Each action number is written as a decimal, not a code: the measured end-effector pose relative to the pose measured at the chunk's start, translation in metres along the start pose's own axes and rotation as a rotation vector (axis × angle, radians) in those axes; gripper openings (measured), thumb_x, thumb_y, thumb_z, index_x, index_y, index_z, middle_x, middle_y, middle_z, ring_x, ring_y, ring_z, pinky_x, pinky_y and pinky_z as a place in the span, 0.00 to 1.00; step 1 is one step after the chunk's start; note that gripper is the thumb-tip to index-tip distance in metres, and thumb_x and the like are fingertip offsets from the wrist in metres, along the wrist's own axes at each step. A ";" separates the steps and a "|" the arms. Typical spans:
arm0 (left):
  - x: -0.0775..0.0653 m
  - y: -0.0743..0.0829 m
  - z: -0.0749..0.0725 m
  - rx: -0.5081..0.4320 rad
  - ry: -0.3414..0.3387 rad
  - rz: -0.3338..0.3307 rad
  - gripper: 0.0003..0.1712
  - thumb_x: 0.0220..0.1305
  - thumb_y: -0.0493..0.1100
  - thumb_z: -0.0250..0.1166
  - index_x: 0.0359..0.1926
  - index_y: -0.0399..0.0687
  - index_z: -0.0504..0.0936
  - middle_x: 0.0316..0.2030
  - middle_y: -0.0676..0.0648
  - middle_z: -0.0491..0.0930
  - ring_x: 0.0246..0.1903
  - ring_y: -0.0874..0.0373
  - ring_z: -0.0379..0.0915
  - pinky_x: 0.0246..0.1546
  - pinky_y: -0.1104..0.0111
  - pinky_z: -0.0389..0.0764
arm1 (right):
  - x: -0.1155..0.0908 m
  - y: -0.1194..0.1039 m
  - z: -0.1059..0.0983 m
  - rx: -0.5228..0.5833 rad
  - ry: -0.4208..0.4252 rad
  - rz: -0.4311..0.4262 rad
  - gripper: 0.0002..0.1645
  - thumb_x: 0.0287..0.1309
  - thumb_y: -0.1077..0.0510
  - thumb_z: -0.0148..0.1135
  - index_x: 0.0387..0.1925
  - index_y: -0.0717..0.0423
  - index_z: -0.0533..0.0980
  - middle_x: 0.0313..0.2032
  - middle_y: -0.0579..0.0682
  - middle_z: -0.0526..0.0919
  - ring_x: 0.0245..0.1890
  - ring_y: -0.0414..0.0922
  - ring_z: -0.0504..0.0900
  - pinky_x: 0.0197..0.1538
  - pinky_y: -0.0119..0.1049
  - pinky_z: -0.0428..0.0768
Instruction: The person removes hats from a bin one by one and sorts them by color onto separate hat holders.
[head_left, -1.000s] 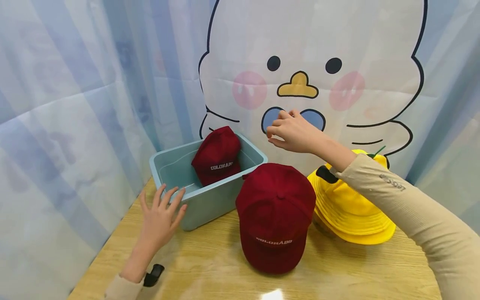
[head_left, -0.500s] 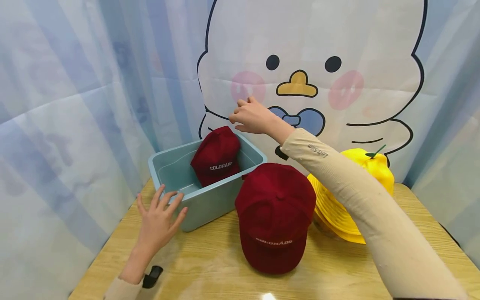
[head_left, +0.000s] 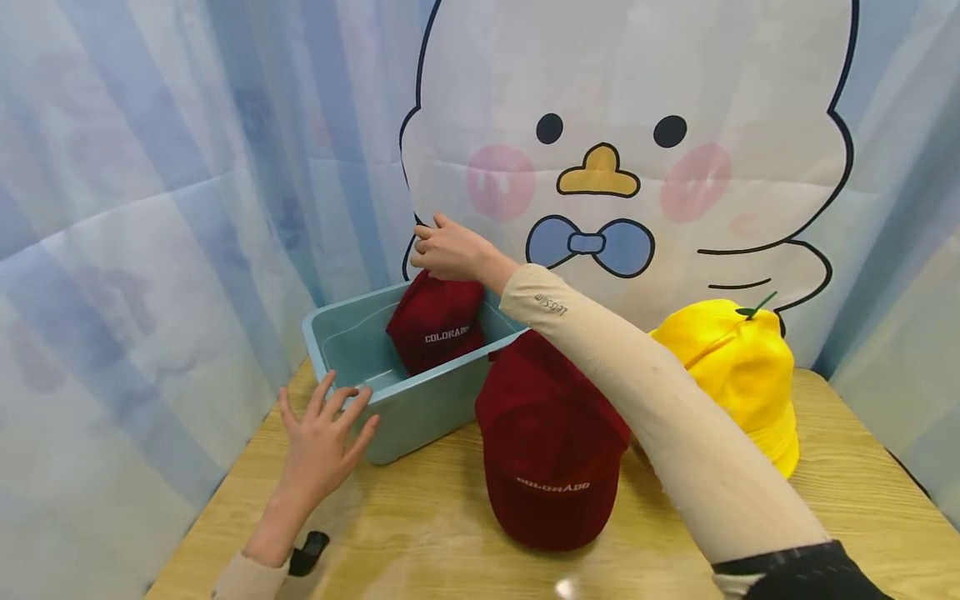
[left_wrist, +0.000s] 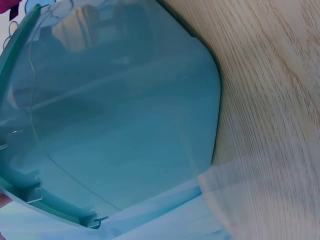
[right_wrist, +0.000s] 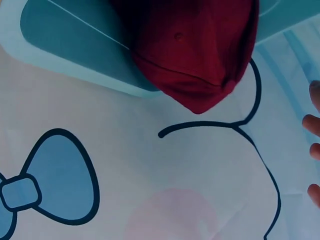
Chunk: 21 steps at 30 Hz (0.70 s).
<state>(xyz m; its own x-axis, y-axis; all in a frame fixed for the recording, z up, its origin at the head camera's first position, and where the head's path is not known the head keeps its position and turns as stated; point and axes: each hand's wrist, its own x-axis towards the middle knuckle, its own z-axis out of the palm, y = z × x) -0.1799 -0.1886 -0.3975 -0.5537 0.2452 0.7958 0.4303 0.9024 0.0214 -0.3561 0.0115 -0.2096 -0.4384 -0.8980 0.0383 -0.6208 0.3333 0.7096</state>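
A dark red cap (head_left: 441,321) lettered COLORADO leans inside the blue-green plastic bin (head_left: 431,421), partly covered by my right hand (head_left: 453,252) in the head view. That hand hovers just over the cap's top with loosely bent fingers and holds nothing. In the right wrist view its fingertips (right_wrist: 314,125) show at the right edge, apart from the cap. My left hand (head_left: 318,442) has its fingers spread at the bin's near left corner, fingertips by the rim; whether they touch it is hard to tell. A second red COLORADO cap (head_left: 551,467) sits on the table beside the bin.
A yellow bucket hat (head_left: 723,358) with a green stem stands at the right, partly behind my right forearm. Wooden table (head_left: 420,533) lies under everything. A curtain (head_left: 172,250) with a cartoon bird closes off the back and sides.
My right hand has moved left, from before the cartoon's bow tie to above the cap in the bin. The left hand, the bin and the hats have stayed in place.
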 end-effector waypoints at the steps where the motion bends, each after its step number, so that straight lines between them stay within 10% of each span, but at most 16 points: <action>1: 0.000 0.000 0.000 -0.001 -0.002 0.001 0.34 0.65 0.64 0.35 0.45 0.49 0.79 0.37 0.43 0.77 0.56 0.40 0.63 0.53 0.31 0.39 | 0.001 -0.001 0.002 -0.001 -0.010 -0.005 0.17 0.60 0.51 0.51 0.49 0.48 0.72 0.47 0.46 0.78 0.55 0.48 0.65 0.57 0.49 0.62; 21: 0.002 0.000 0.001 0.000 0.016 0.009 0.34 0.65 0.64 0.35 0.44 0.49 0.80 0.34 0.44 0.77 0.55 0.40 0.65 0.53 0.31 0.40 | 0.008 0.001 0.027 -0.053 -0.253 0.033 0.27 0.64 0.47 0.44 0.64 0.42 0.59 0.59 0.44 0.70 0.67 0.45 0.54 0.65 0.48 0.56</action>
<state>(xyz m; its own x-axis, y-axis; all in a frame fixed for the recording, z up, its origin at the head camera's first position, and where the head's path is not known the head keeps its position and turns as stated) -0.1813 -0.1883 -0.3966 -0.5385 0.2476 0.8055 0.4351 0.9003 0.0141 -0.3775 0.0124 -0.2273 -0.6105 -0.7842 -0.1106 -0.5718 0.3397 0.7468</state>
